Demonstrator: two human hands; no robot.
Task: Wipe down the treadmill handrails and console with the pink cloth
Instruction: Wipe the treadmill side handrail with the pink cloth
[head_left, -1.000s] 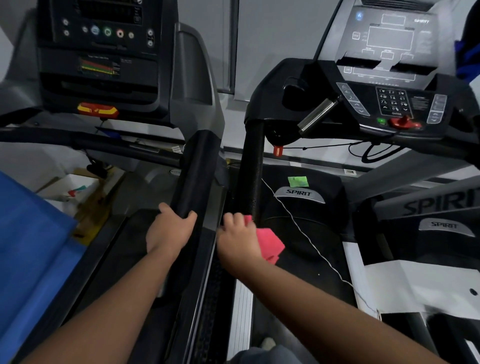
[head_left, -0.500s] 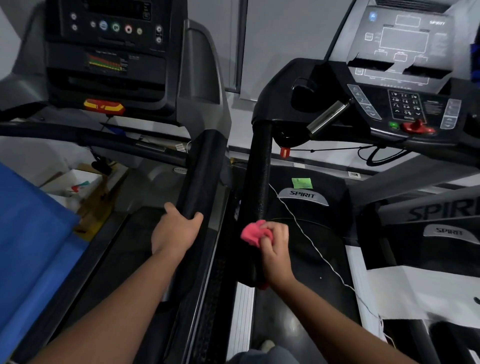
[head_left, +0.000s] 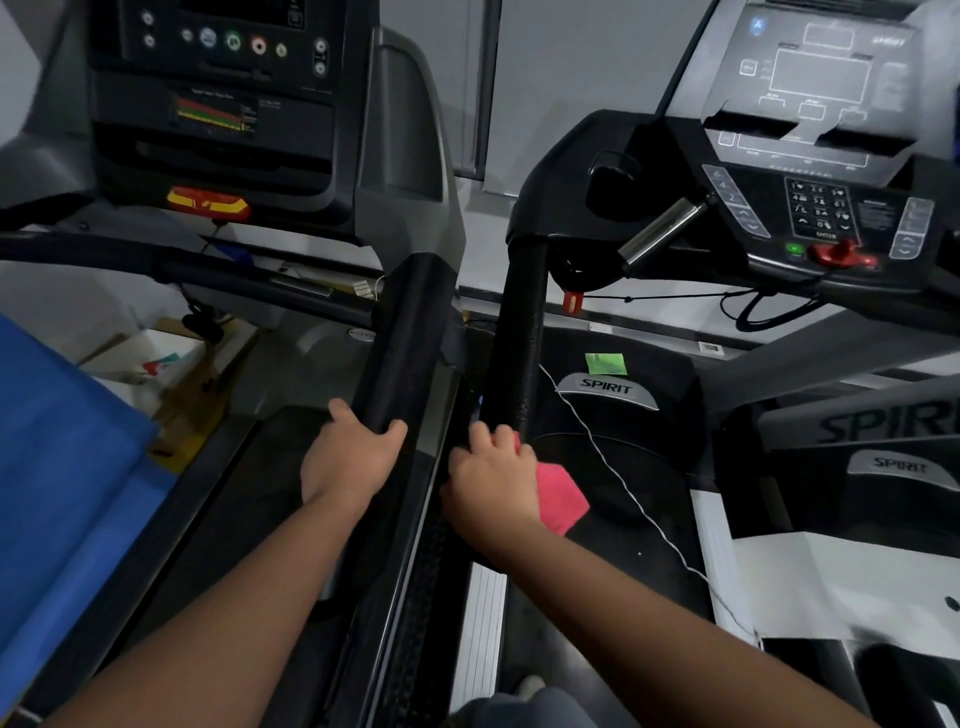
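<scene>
Two black padded handrails run side by side up the middle of the view. My left hand (head_left: 349, 458) grips the lower end of the left treadmill's handrail (head_left: 408, 332). My right hand (head_left: 492, 480) wraps round the right treadmill's handrail (head_left: 518, 332) with the pink cloth (head_left: 561, 496) held against it; the cloth sticks out to the right of the hand. The right treadmill's console (head_left: 810, 156) with its keypad and red safety key sits at the upper right. The left treadmill's console (head_left: 218, 93) is at the upper left.
A thin white cord (head_left: 623, 483) trails across the right treadmill's motor cover (head_left: 608, 389), which carries a green sticker. A blue panel (head_left: 62, 467) fills the left edge. Cardboard boxes (head_left: 171, 374) lie on the floor behind it. A silver grip bar (head_left: 660, 228) juts from the right console.
My right hand with the pink cloth has shifted from the right side of the handrail back to its left side and over the top. My left hand stays on the left handrail.
</scene>
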